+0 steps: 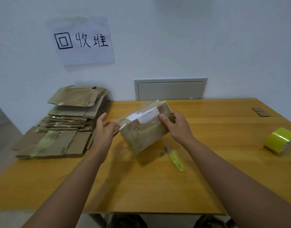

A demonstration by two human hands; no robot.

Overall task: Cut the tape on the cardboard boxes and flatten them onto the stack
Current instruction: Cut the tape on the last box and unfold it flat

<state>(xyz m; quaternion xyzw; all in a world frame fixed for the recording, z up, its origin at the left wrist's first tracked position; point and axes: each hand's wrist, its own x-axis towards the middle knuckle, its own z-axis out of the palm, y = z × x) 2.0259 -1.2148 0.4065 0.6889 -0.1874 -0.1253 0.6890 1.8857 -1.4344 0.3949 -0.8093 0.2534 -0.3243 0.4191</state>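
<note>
The cardboard box [145, 129], wrapped in shiny tape and bearing a white label [144, 117] on top, is held tilted above the middle of the desk [215, 145]. Its far side and underside are hidden, and the label's print is too blurred to read. The right hand [177, 126] grips the box's right end, thumb on top, fingers curled out of sight behind it. The left hand [106, 129] is at the left end with fingers fairly straight; motion blur there makes it hard to say, but the fingertips seem to touch the box rather than clasp it.

A yellow-handled cutter [174, 158] lies on the desk just near and right of the box. A roll of yellow tape [280, 140] sits at the right edge, partly cut off. Two small cardboard scraps [261, 111] lie far right. The stack of flattened boxes [65, 122] fills the desk's far left corner, against the wall, beneath a handwritten paper sign [81, 41]. A grey wall panel [170, 89] sits behind the desk.
</note>
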